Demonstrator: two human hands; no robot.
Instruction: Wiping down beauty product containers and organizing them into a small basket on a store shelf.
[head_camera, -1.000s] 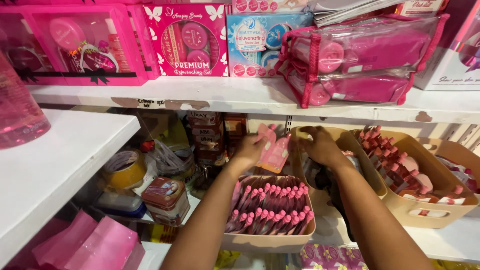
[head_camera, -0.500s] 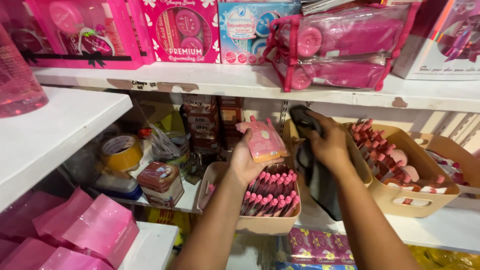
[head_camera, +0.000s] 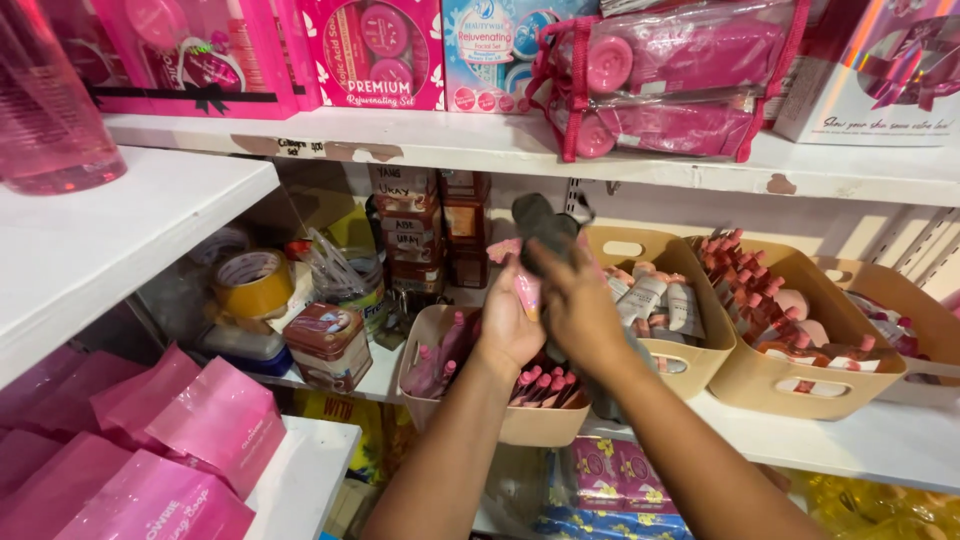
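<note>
Holding a pink spouted pouch (head_camera: 527, 290) upright, the left hand (head_camera: 508, 325) has its grip closed around the pouch's lower part, above the near beige bin (head_camera: 520, 425). Right hand (head_camera: 580, 312) crosses in front, its grip clenched on a dark grey cloth (head_camera: 543, 222) that bunches up above the fingers and hangs down behind the wrist. Cloth and pouch meet between the two hands; how much of the pouch the cloth covers cannot be told.

Progress, judged from how things lie: pouch is out of any bin and in hand, not yet set down. Near bin already holds rows of pink-capped tubes (head_camera: 540, 385).

Outward: middle beige bin (head_camera: 690, 365) with pale tubes, just right of the hands. Further right, a larger beige bin (head_camera: 790, 385) of pink-capped pouches. All sit on a white shelf (head_camera: 860, 450).

Left side: roll of tan tape (head_camera: 252, 283), small brown tin (head_camera: 328, 343), stacked brown boxes (head_camera: 405, 235) at the back. Pink sachets (head_camera: 190, 420) lower left. Upper shelf (head_camera: 480, 150) carries pink gift sets.
</note>
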